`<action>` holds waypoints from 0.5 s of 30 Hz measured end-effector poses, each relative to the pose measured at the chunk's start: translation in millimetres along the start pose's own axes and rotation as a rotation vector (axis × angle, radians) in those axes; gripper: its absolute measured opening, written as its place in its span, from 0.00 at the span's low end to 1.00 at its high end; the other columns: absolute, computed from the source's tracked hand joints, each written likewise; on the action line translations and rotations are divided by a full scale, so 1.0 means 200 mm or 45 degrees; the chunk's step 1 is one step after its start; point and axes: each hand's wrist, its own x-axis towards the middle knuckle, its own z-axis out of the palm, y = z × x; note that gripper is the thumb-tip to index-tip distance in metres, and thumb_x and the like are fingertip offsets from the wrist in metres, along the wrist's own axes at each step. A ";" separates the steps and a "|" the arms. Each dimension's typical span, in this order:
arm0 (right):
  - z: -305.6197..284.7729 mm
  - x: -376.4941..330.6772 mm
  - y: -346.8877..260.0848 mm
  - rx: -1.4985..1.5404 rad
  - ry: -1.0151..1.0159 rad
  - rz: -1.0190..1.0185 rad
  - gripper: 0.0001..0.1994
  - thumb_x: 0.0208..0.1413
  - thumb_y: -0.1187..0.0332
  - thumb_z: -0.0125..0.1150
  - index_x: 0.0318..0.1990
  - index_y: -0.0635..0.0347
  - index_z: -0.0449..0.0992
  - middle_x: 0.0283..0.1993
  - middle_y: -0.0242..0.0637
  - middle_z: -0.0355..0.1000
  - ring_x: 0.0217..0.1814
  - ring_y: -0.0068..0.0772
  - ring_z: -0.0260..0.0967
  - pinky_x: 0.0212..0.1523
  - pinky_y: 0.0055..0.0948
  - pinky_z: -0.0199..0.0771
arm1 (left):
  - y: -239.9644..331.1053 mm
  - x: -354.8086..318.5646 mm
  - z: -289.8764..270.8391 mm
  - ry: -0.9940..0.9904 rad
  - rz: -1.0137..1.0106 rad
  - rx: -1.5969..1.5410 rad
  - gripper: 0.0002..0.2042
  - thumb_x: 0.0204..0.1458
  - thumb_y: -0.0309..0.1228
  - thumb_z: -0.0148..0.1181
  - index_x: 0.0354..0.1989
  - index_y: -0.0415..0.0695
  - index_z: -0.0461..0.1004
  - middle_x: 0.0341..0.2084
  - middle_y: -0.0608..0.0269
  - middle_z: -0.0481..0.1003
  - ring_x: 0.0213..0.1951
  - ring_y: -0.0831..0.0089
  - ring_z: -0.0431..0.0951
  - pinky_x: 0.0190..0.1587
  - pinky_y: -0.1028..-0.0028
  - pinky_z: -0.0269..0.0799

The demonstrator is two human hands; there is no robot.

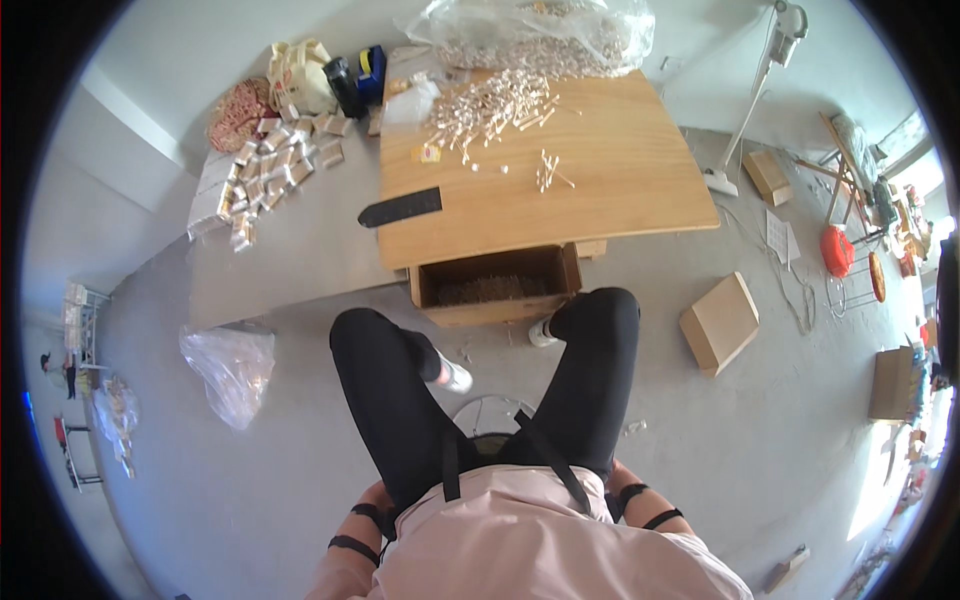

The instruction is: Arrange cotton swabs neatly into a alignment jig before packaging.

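Observation:
My left hand (376, 496) is down beside my left hip, and its fingers are hidden behind my thigh. My right hand (622, 474) is likewise low at my right hip, its fingers out of sight. Whether either one grips the stool (490, 412) under me does not show. On the wooden board in front of me lies a loose pile of cotton swabs (490, 105), with a small separate bunch of swabs (548, 172) to its right. A black flat strip (402, 207) lies across the board's left edge. Neither hand is near them.
Several small packs (268, 172) heap on the grey table's left. A large clear bag of swabs (550, 40) stands at the back. Under the board sits an open carton (497, 312). Floor items include a plastic bag (232, 372), a cardboard box (720, 323) and a stick vacuum (750, 110).

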 end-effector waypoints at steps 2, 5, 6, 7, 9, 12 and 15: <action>0.13 0.04 -0.10 -0.069 0.035 0.011 0.18 0.63 0.61 0.50 0.57 0.52 0.75 0.60 0.36 0.73 0.59 0.35 0.72 0.58 0.32 0.73 | 0.03 -0.06 0.05 -0.028 -0.071 0.011 0.20 0.66 0.39 0.47 0.58 0.39 0.71 0.54 0.57 0.76 0.53 0.63 0.76 0.60 0.61 0.69; 0.18 -0.04 -0.21 -0.202 0.086 0.057 0.18 0.63 0.61 0.50 0.57 0.52 0.75 0.60 0.36 0.74 0.58 0.35 0.72 0.57 0.32 0.73 | 0.01 -0.11 0.07 -0.062 -0.181 -0.008 0.20 0.65 0.38 0.47 0.58 0.39 0.71 0.54 0.57 0.76 0.53 0.62 0.76 0.60 0.60 0.69; 0.21 -0.02 -0.22 -0.245 0.100 0.076 0.18 0.63 0.61 0.50 0.57 0.52 0.75 0.60 0.36 0.74 0.58 0.35 0.72 0.57 0.32 0.74 | 0.02 -0.12 0.06 -0.072 -0.219 -0.014 0.19 0.65 0.38 0.47 0.58 0.39 0.71 0.54 0.57 0.76 0.53 0.62 0.76 0.60 0.60 0.69; 0.23 -0.04 -0.23 -0.286 0.112 0.097 0.18 0.63 0.61 0.50 0.57 0.52 0.75 0.59 0.36 0.74 0.58 0.36 0.72 0.57 0.32 0.74 | 0.02 -0.12 0.05 -0.082 -0.261 -0.019 0.19 0.65 0.38 0.47 0.58 0.39 0.71 0.54 0.57 0.76 0.53 0.62 0.76 0.60 0.60 0.69; 0.27 -0.09 -0.23 -0.364 0.139 0.148 0.18 0.63 0.61 0.50 0.57 0.52 0.75 0.59 0.36 0.74 0.58 0.36 0.72 0.57 0.32 0.74 | 0.09 -0.11 0.05 -0.106 -0.352 -0.028 0.19 0.65 0.38 0.47 0.59 0.39 0.70 0.54 0.56 0.76 0.53 0.62 0.76 0.60 0.60 0.69; 0.14 -0.34 -0.15 -0.515 0.159 0.236 0.18 0.63 0.61 0.50 0.57 0.53 0.75 0.59 0.37 0.74 0.57 0.36 0.73 0.57 0.33 0.74 | 0.20 0.00 0.06 -0.128 -0.475 -0.073 0.19 0.65 0.37 0.47 0.59 0.39 0.70 0.54 0.56 0.76 0.53 0.61 0.76 0.60 0.59 0.70; 0.06 -0.55 -0.14 -0.671 0.153 0.319 0.18 0.63 0.61 0.50 0.56 0.53 0.75 0.59 0.37 0.74 0.57 0.36 0.73 0.56 0.33 0.74 | 0.36 0.18 0.03 -0.140 -0.587 -0.116 0.19 0.65 0.37 0.47 0.59 0.39 0.70 0.54 0.56 0.76 0.53 0.60 0.76 0.60 0.59 0.70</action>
